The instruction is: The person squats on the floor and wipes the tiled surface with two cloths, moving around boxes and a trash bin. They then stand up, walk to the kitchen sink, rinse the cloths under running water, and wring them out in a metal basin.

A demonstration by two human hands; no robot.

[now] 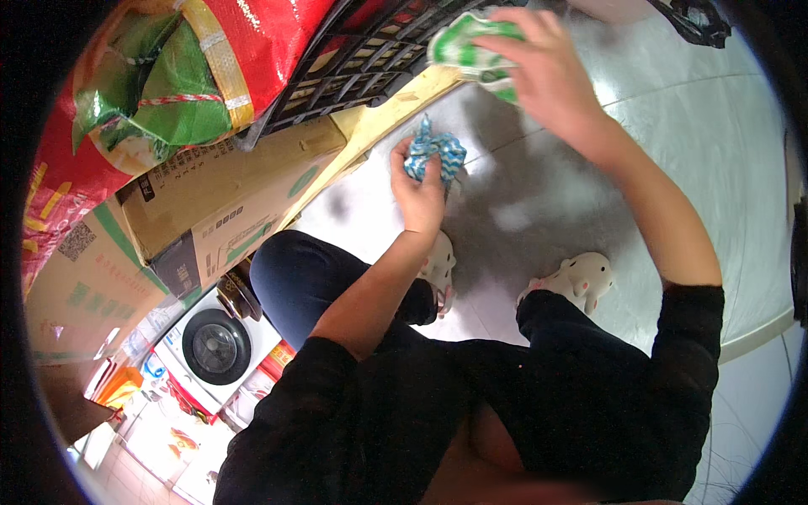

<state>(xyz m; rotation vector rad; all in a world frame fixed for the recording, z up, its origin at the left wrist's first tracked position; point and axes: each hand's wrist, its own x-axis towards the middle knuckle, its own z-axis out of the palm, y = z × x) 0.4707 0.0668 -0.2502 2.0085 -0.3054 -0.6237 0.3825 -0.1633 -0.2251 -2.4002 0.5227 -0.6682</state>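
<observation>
My left hand [420,189] holds a crumpled blue-and-white zigzag-patterned cloth [445,154] above the tiled floor, with a twisted end of it sticking up. Higher and to the right, my right hand [546,69] grips a green-and-white cloth [476,47] close to the black plastic crate [353,69]. The right hand and its cloth look slightly blurred. Below the hands are my feet in pale slippers with animal faces, the right slipper [581,278] showing more fully than the left slipper [442,259].
At the left, a red-and-green woven sack [271,38] and the crate stand above cardboard boxes [252,183] and a light wooden board [404,101]. A white front-loading washing machine [218,347] is at the lower left. A black plastic bag [697,22] lies at the upper right.
</observation>
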